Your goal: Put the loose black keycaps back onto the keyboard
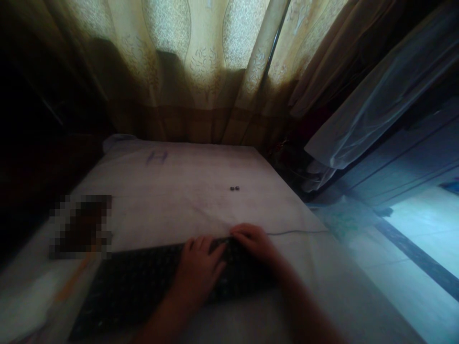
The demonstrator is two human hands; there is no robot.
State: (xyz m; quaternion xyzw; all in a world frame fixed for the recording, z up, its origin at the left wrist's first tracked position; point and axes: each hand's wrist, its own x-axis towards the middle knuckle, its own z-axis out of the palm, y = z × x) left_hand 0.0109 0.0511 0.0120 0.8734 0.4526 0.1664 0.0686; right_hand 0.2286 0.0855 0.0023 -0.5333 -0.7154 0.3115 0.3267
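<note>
A black keyboard (136,286) lies at a slant on the cloth-covered table, dim and slightly blurred. Across its middle keys rests my left hand (199,263), its fingers apart and the thumb stretched toward the right. My right hand (253,239) is at the keyboard's back edge, fingers drawn together and bent down; whatever is between the fingertips is hidden. Farther back on the cloth sit two small dark pieces (234,188), side by side, apart from both hands.
A thin cable (297,232) runs right from near my right hand. A pixelated dark patch (82,227) and an orange-brown strip (75,277) are at left. Purple marks (157,157) show on the white cloth (201,177). Behind hangs a patterned curtain (206,71); pale fabric (358,129) hangs right.
</note>
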